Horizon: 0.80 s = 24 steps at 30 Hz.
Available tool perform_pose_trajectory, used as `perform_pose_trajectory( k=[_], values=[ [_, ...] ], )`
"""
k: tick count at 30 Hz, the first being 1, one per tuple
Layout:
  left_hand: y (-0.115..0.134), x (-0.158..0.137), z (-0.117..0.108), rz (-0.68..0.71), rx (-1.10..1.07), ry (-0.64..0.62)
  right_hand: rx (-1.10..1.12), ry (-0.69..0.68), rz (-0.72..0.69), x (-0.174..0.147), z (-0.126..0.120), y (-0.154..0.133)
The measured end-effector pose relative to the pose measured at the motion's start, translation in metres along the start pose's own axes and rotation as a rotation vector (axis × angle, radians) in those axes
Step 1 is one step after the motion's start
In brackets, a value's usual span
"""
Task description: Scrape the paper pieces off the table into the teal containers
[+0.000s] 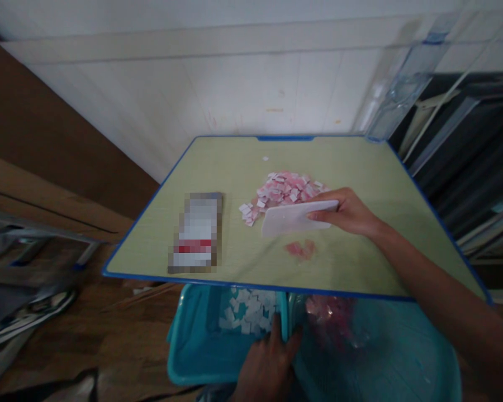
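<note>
My right hand (347, 211) is closed on a flat white plastic card (293, 218), tilted up over the small table. Just behind the card lies a pile of small pink and white squares (283, 187), and a few loose pink pieces (300, 249) are in front of it. Below the table's front edge, my left hand (268, 360) has its index finger and thumb apart at the adjoining rims of two teal containers. The left teal bin (174, 346) has small white squares (249, 310) in it. My left hand's other fingers are partly hidden.
A pixelated flat rectangular object (197, 231) lies on the left of the blue-edged table (360, 162). The round teal basin (440, 357) contains a clear bag with pink contents (333, 315). A clear plastic bottle (402, 92) stands behind the table's right corner, near the white wall (235, 89).
</note>
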<state>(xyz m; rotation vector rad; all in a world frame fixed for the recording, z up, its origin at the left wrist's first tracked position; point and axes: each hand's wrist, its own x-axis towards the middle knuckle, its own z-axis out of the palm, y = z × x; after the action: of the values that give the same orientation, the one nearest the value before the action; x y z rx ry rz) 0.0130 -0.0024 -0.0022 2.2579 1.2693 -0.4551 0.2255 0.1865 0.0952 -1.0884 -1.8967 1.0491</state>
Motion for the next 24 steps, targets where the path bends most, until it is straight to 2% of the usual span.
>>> perform_pose_trajectory(
  k=[4, 12, 20, 24],
  values=[
    [-0.001, 0.0, 0.001, -0.003, 0.002, 0.01, -0.013, -0.069, -0.023, 0.003, 0.005, -0.001],
    [-0.001, -0.001, 0.001, 0.014, -0.006, 0.033, -0.048, -0.291, -0.086, 0.0, -0.011, -0.007],
    [-0.002, -0.001, 0.003, -0.002, -0.018, 0.042, -0.071, -0.434, 0.033, -0.013, -0.032, -0.006],
    [-0.002, -0.001, 0.002, -0.015, -0.024, 0.029, -0.087, -0.458, 0.111, -0.027, -0.046, -0.004]
  ],
)
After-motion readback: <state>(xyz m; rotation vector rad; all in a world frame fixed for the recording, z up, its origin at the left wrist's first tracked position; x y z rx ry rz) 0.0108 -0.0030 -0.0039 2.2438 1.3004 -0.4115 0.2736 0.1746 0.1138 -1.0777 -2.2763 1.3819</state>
